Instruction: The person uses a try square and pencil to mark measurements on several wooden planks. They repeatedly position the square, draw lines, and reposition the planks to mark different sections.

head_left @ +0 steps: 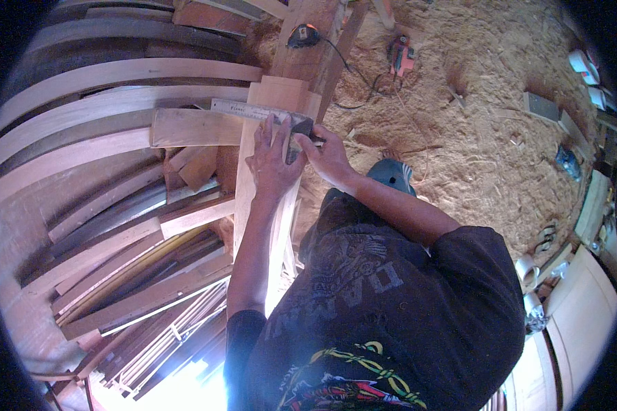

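A metal try square lies across a pale wooden board on a workbench beam. Its ruled blade points left over a squared timber piece, and its dark stock sits at the right edge of the board. My left hand rests with fingers stretched and spread, the fingertips pressing on the blade near the stock. At the stock, my right hand has its thumb and fingers closed round it. Whether the right fingers also hold something small cannot be made out.
Curved and straight planks are stacked at left. Sawdust covers the floor at right, where a red and black power tool lies. A black corded tool rests on the beam's far end. Grey blocks lie farther right.
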{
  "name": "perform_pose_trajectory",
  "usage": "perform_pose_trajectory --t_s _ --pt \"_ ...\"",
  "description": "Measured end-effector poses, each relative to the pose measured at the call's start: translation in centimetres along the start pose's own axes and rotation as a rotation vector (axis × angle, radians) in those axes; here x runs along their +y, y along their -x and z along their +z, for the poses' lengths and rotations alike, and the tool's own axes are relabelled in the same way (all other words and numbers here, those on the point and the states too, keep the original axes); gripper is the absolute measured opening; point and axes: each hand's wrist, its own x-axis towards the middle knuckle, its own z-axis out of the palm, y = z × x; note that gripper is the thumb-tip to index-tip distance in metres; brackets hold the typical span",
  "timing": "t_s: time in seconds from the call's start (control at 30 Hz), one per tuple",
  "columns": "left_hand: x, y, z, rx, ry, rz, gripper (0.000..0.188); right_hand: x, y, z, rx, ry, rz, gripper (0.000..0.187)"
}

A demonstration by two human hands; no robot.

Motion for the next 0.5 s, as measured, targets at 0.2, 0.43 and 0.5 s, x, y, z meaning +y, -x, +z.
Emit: perform_pose_trajectory --t_s 0.2,0.43,0.5 --pt "-0.13 -0.10 -0.02 -0.013 0.006 -0.019 0.087 0.19 -0.09 -0.07 0.000 0.032 0.012 0.026" --pt "0.02 0.05 0.17 -0.005 0.000 -0.035 0.088 0.54 -0.09 -0.25 -0.015 0.031 0.025 0.027" --pt "0.12 0.10 0.13 -0.005 0.006 -0.047 0.088 0.34 -0.07 -0.34 -0.022 0.023 0.069 0.027"
